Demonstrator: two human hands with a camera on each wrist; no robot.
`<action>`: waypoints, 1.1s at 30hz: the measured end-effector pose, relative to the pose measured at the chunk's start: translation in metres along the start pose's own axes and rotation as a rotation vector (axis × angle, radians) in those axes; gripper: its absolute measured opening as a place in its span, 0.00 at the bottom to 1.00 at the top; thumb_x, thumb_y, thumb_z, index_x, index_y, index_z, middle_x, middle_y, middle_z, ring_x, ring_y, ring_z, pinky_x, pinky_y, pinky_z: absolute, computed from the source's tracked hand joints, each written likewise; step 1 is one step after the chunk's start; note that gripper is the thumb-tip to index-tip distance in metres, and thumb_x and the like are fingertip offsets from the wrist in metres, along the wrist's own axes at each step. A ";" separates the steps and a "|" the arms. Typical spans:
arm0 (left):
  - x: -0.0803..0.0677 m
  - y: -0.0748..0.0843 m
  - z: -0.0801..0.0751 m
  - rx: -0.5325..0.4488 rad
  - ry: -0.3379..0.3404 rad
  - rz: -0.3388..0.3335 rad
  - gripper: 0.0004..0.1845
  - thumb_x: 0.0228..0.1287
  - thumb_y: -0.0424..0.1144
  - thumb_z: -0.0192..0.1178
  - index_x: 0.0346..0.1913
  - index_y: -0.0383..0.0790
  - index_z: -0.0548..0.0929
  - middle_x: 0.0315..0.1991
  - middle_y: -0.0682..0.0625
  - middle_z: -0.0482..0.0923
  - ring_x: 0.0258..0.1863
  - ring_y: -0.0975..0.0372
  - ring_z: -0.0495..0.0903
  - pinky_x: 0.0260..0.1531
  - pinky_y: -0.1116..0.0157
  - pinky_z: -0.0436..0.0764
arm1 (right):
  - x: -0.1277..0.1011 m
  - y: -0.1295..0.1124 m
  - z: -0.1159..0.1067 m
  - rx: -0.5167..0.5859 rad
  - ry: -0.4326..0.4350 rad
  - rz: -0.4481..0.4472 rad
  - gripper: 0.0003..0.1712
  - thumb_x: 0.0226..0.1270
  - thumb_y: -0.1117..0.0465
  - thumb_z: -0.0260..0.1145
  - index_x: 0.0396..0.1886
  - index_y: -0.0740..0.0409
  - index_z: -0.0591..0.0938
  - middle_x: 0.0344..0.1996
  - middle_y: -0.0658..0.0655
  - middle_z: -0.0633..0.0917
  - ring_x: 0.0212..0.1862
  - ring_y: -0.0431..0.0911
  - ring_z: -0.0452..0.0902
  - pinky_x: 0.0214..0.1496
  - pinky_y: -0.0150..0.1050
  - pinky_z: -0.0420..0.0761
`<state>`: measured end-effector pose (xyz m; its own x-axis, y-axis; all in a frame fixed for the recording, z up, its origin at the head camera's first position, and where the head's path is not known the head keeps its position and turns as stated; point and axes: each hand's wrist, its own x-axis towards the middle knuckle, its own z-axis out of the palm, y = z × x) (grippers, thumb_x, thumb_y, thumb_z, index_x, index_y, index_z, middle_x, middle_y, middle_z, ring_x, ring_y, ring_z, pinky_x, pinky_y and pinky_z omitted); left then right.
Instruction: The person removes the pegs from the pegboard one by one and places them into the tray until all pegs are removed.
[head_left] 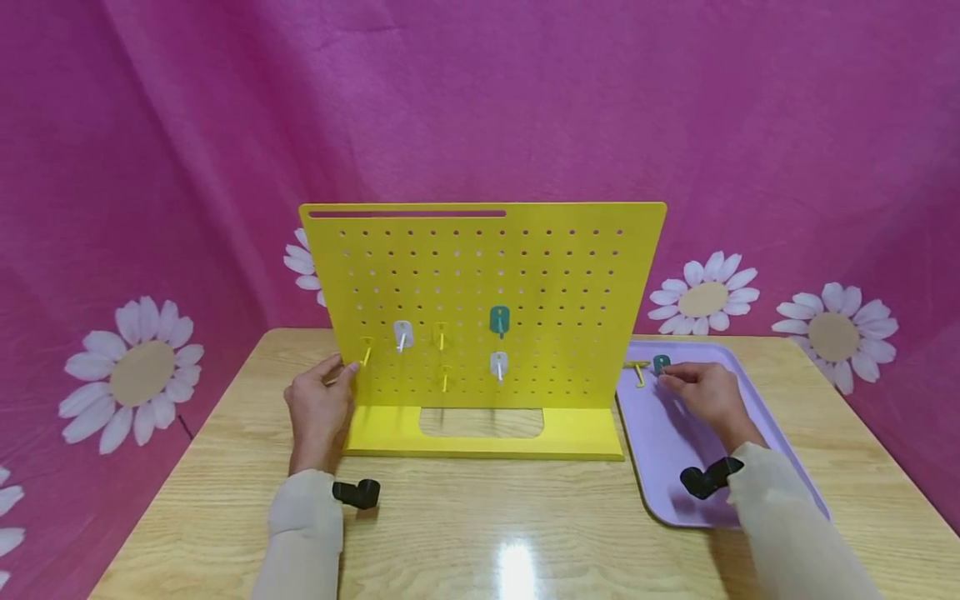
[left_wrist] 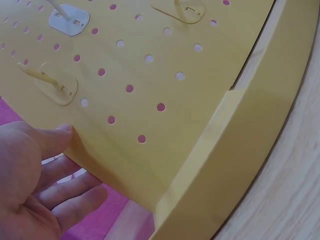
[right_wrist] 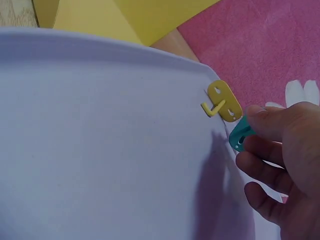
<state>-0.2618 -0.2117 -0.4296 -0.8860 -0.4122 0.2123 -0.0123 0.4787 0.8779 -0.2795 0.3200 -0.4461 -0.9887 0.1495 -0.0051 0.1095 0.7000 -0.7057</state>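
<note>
My left hand (head_left: 321,410) holds the left edge of a yellow pegboard (head_left: 480,250); the thumb lies on the front face and the other fingers reach behind the edge. On the board hang several hooks: yellow ones, two white ones, among them a white hook (head_left: 403,335), and a green hook (head_left: 499,320). At the far end of a purple tray (head_left: 675,467), my right hand (head_left: 705,398) pinches another green hook (right_wrist: 239,134) between thumb and fingers. Right beside that hook, a yellow hook (right_wrist: 224,101) leans at the tray's rim.
The pegboard stands upright on its yellow base (head_left: 577,432) on a wooden table (head_left: 450,525). To its right lies the tray, close to the base. A pink curtain with white daisies (head_left: 480,100) hangs behind the table.
</note>
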 end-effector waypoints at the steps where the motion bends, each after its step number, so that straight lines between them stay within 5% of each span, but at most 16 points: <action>1: 0.000 0.000 0.000 0.005 0.002 0.005 0.20 0.70 0.42 0.64 0.61 0.39 0.83 0.48 0.41 0.85 0.54 0.49 0.81 0.49 0.54 0.83 | 0.000 0.000 0.000 0.002 -0.004 0.011 0.20 0.73 0.58 0.65 0.58 0.66 0.83 0.52 0.67 0.84 0.51 0.59 0.76 0.49 0.49 0.81; 5: -0.001 0.000 0.000 0.008 0.001 0.006 0.20 0.71 0.42 0.64 0.62 0.38 0.82 0.48 0.40 0.85 0.55 0.48 0.81 0.50 0.53 0.82 | -0.003 -0.002 -0.001 -0.026 0.014 -0.018 0.20 0.73 0.57 0.65 0.58 0.65 0.83 0.49 0.66 0.85 0.46 0.56 0.76 0.40 0.40 0.79; 14: -0.003 0.002 0.000 0.007 -0.001 -0.001 0.20 0.71 0.42 0.64 0.61 0.38 0.83 0.48 0.40 0.85 0.54 0.48 0.81 0.50 0.53 0.82 | -0.023 -0.017 -0.011 0.004 0.098 -0.220 0.22 0.72 0.56 0.67 0.57 0.68 0.83 0.45 0.65 0.86 0.42 0.54 0.81 0.36 0.33 0.81; 21: -0.002 0.003 -0.002 -0.003 -0.007 -0.020 0.20 0.70 0.43 0.64 0.61 0.38 0.83 0.48 0.40 0.85 0.65 0.45 0.69 0.57 0.52 0.76 | -0.043 -0.041 -0.018 0.046 0.153 -0.305 0.22 0.70 0.52 0.69 0.54 0.63 0.85 0.40 0.60 0.88 0.38 0.39 0.80 0.34 0.31 0.79; 26: -0.001 0.002 -0.001 -0.005 -0.012 -0.021 0.20 0.70 0.43 0.64 0.61 0.38 0.83 0.48 0.40 0.85 0.68 0.44 0.59 0.62 0.48 0.65 | -0.053 -0.065 -0.017 0.072 0.168 -0.388 0.18 0.68 0.56 0.71 0.53 0.62 0.87 0.38 0.59 0.89 0.36 0.40 0.78 0.29 0.33 0.79; 33: -0.002 0.002 -0.001 -0.012 -0.020 -0.046 0.21 0.71 0.43 0.64 0.63 0.39 0.82 0.50 0.40 0.85 0.67 0.45 0.64 0.59 0.52 0.75 | -0.060 -0.098 -0.009 0.171 0.129 -0.503 0.16 0.66 0.64 0.72 0.51 0.65 0.86 0.38 0.60 0.88 0.32 0.42 0.81 0.27 0.34 0.82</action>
<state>-0.2596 -0.2110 -0.4278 -0.8937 -0.4178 0.1632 -0.0475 0.4500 0.8918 -0.2296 0.2485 -0.3701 -0.8932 -0.0820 0.4421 -0.4022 0.5851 -0.7042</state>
